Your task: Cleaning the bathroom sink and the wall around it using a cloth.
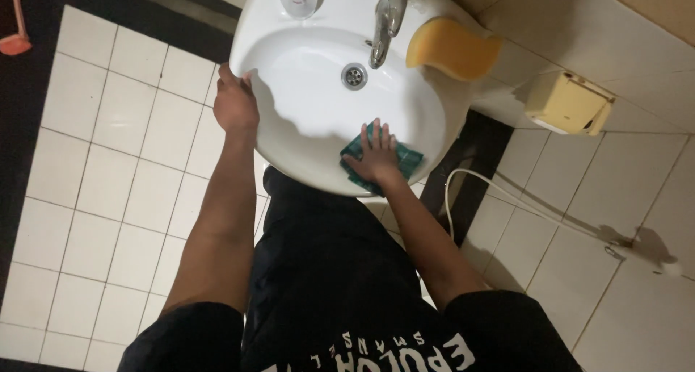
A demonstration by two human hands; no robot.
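The right hand (373, 157) presses flat on a dark green scouring cloth (391, 158) on the near right inside wall of a round white ceramic basin (304, 111). The left hand (235, 104) grips the basin's left rim. This looks like mid-wipe; covering the bowl calls for steady downward pressure.

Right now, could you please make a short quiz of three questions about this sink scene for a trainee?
1. True or false: the right hand presses a green cloth on the basin.
2. What does the left hand grip? A) tap B) sink rim C) sponge
3. Which colour is the sponge beside the tap?

Key: 1 true. 2 B, the rim of the sink. 3 yellow-orange.
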